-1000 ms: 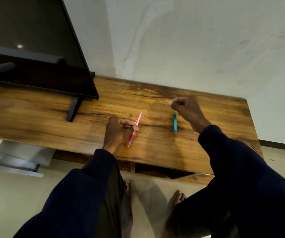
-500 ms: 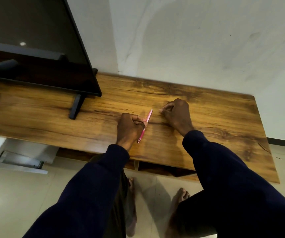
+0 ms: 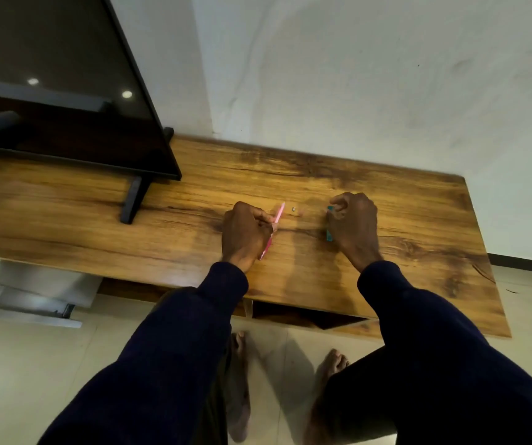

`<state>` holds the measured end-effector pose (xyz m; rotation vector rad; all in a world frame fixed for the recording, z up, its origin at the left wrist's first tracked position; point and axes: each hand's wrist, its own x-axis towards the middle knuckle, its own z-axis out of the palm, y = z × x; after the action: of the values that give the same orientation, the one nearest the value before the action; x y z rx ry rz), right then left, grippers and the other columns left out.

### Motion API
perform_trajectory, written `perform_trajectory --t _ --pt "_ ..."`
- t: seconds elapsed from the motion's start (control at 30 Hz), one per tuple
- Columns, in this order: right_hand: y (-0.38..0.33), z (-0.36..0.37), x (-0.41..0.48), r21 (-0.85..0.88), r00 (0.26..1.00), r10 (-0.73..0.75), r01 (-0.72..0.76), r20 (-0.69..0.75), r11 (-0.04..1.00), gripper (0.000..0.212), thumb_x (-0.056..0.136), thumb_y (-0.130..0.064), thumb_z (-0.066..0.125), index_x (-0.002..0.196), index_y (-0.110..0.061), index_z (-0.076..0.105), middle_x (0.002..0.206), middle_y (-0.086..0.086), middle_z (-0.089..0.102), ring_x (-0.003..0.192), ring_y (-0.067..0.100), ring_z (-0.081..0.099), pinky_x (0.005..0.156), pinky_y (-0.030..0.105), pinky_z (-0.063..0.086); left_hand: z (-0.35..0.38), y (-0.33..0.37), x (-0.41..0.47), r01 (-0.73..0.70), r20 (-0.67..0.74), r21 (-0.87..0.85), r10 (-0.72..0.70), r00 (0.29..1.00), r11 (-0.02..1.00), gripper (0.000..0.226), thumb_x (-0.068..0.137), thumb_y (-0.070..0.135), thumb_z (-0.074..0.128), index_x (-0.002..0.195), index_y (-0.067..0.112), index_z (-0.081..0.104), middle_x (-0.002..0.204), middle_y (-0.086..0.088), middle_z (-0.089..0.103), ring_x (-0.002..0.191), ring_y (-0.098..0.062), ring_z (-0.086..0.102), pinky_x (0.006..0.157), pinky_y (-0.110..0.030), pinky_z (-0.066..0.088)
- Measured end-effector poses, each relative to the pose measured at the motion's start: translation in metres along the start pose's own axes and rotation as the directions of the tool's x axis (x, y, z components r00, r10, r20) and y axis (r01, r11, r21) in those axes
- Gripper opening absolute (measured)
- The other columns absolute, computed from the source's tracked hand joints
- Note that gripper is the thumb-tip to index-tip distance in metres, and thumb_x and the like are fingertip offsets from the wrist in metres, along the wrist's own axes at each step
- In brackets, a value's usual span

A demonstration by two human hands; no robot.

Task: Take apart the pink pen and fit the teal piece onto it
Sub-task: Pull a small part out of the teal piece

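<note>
My left hand (image 3: 245, 231) is closed around the thin pink pen (image 3: 273, 229), which slants over the wooden table (image 3: 418, 239) with its upper end pointing away from me. A tiny pale piece (image 3: 294, 208) lies on the table just right of the pen's upper end. My right hand (image 3: 352, 224) rests on the table over the teal piece (image 3: 329, 234), fingers curled on it; only the piece's two ends show beside the fingers.
A black flat screen (image 3: 65, 101) on a stand (image 3: 133, 200) fills the table's left part. The white wall rises behind the table. Below the table's near edge are the tiled floor and my bare feet (image 3: 239, 380).
My right hand moved away from the pink pen's upper end to the right and closed over the teal piece. A tiny pale piece now lies beside the pen. My left hand keeps the pen.
</note>
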<state>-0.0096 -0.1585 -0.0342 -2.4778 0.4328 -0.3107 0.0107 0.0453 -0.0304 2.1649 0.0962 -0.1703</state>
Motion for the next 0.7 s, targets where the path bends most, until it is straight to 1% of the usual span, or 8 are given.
perform_trajectory --t 0.03,0.1,0.27,0.33,0.4,0.5,0.63,0.7 --pt "0.002 0.000 -0.002 -0.025 0.999 0.021 -0.020 0.028 0.999 0.024 0.087 -0.014 0.079 0.110 -0.011 0.073 0.106 0.011 0.070 0.099 0.023 0.067 0.087 0.035 0.058 0.001 0.000 0.000 -0.002 0.000 0.000 0.002 1.000 1.000 0.018 0.079 0.015 0.088 0.094 0.012 0.079 0.091 0.003 0.077 0.082 -0.005 0.071 0.069 -0.013 0.054" --pt "0.001 0.000 -0.007 -0.042 0.996 0.050 -0.047 0.078 0.998 0.034 0.087 -0.017 0.081 0.117 -0.011 0.069 0.112 0.011 0.067 0.104 0.026 0.065 0.092 0.043 0.058 0.001 0.002 -0.001 -0.017 -0.005 0.011 0.017 1.000 1.000 0.017 0.078 0.015 0.088 0.092 0.012 0.079 0.090 0.002 0.077 0.082 -0.007 0.073 0.071 -0.020 0.060" --pt "-0.003 0.001 -0.016 0.004 0.993 0.100 -0.101 0.066 0.995 0.036 0.087 -0.015 0.079 0.121 -0.011 0.067 0.110 0.009 0.070 0.100 0.024 0.068 0.089 0.045 0.060 -0.003 0.003 -0.005 -0.052 -0.048 0.048 0.054 0.997 0.998 0.012 0.083 0.015 0.084 0.094 0.011 0.078 0.091 -0.001 0.077 0.079 -0.010 0.074 0.070 -0.027 0.063" --pt "-0.007 0.000 -0.019 0.009 0.992 0.110 -0.111 0.067 0.994 0.034 0.088 -0.009 0.077 0.120 -0.006 0.070 0.107 0.011 0.073 0.095 0.022 0.071 0.086 0.041 0.061 -0.003 0.001 -0.005 -0.024 -0.057 0.037 0.026 0.998 0.999 0.014 0.084 0.016 0.083 0.095 0.012 0.077 0.091 0.000 0.076 0.078 -0.009 0.073 0.068 -0.025 0.062" --pt "-0.010 -0.001 -0.022 0.007 0.990 0.118 -0.119 0.072 0.993 0.033 0.087 -0.005 0.073 0.120 -0.003 0.072 0.106 0.010 0.075 0.093 0.019 0.071 0.083 0.031 0.060 -0.003 0.000 -0.007 -0.003 -0.055 0.020 0.004 0.998 1.000 0.014 0.084 0.016 0.083 0.096 0.011 0.076 0.091 0.001 0.076 0.076 -0.006 0.072 0.065 -0.020 0.060" --pt "-0.016 -0.005 -0.029 0.079 0.988 0.131 -0.137 0.083 0.987 0.034 0.087 -0.005 0.074 0.120 -0.003 0.073 0.103 0.008 0.076 0.088 0.013 0.070 0.081 0.025 0.059 -0.006 0.000 -0.011 -0.003 -0.046 -0.043 0.001 0.999 0.999 0.010 0.086 0.012 0.081 0.094 0.011 0.077 0.087 -0.002 0.076 0.074 -0.010 0.075 0.064 -0.024 0.063" --pt "-0.020 -0.013 -0.038 0.229 0.972 0.205 -0.227 0.116 0.947 0.030 0.087 -0.012 0.078 0.116 -0.005 0.075 0.105 0.005 0.077 0.084 0.005 0.068 0.073 0.014 0.055 -0.011 0.002 -0.020 -0.011 -0.026 -0.098 0.009 1.000 0.995 0.012 0.087 0.011 0.079 0.099 0.009 0.077 0.088 -0.002 0.076 0.071 -0.003 0.071 0.055 -0.009 0.054" --pt "-0.021 -0.017 -0.042 0.281 0.959 0.243 -0.275 0.144 0.919 0.027 0.087 -0.015 0.078 0.114 -0.008 0.077 0.104 0.002 0.077 0.083 0.002 0.067 0.073 0.016 0.057 -0.012 0.002 -0.026 -0.035 -0.043 -0.115 0.030 0.999 0.993 0.013 0.088 0.011 0.079 0.101 0.009 0.077 0.090 0.000 0.076 0.073 0.000 0.070 0.059 -0.007 0.053"
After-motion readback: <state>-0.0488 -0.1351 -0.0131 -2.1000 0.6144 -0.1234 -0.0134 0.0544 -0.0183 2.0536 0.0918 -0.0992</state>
